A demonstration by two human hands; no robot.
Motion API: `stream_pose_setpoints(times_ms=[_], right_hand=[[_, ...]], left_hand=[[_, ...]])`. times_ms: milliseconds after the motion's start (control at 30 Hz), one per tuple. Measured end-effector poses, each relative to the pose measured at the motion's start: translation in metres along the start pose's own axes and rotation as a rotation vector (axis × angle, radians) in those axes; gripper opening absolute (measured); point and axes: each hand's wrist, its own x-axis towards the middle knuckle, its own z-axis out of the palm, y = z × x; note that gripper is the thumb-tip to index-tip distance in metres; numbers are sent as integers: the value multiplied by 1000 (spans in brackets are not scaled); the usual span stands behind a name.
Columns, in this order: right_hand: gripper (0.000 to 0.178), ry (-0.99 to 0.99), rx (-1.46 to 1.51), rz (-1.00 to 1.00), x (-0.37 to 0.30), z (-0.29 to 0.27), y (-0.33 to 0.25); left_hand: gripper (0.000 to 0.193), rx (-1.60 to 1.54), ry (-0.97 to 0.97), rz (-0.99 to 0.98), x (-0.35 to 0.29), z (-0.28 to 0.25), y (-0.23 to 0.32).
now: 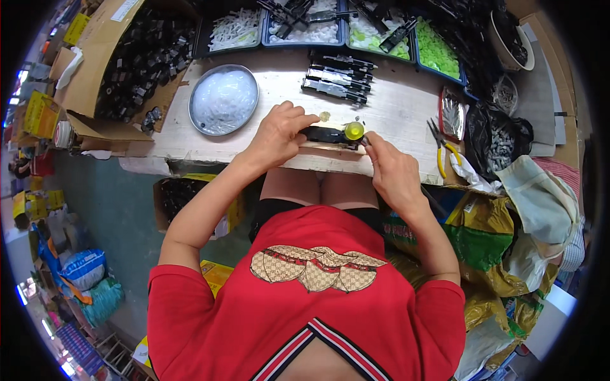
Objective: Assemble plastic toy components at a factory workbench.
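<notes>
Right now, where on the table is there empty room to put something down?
Bare wood shows between the round metal dish and the row of black parts, and right of that row up to the foil tray. The front edge is crowded: left hand and right hand hold a black part there.

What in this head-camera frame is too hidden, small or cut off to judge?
- Black part: left end hidden under the left hand.
- Right hand: fingertips at the yellow-green round piece, grip unclear.
- Bin parts: too small.
- Cardboard box: cut by the fisheye rim.
</notes>
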Motion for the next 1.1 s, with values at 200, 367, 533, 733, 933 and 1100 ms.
stream_pose_setpoints(times_ms=[200, 367, 533, 733, 933, 1100], right_hand=[[19, 299, 306, -154, 23, 8, -21], [15, -71, 158, -11, 50, -5, -24], [15, -51, 142, -19, 52, 1, -25], [18, -19, 335, 242, 46, -7, -4], [21, 273, -72, 314, 8, 10, 58], [23, 228, -210, 324, -8, 26, 85]], left_hand=[[56, -145, 140, -120, -10, 8, 5], [63, -96, 261, -116, -22, 18, 3], [64, -57, 411, -139, -30, 29, 10], [76, -93, 397, -284, -37, 17, 5], [66, -40, 221, -109, -29, 17, 6], [55, -52, 193, 80, -16, 16, 1]])
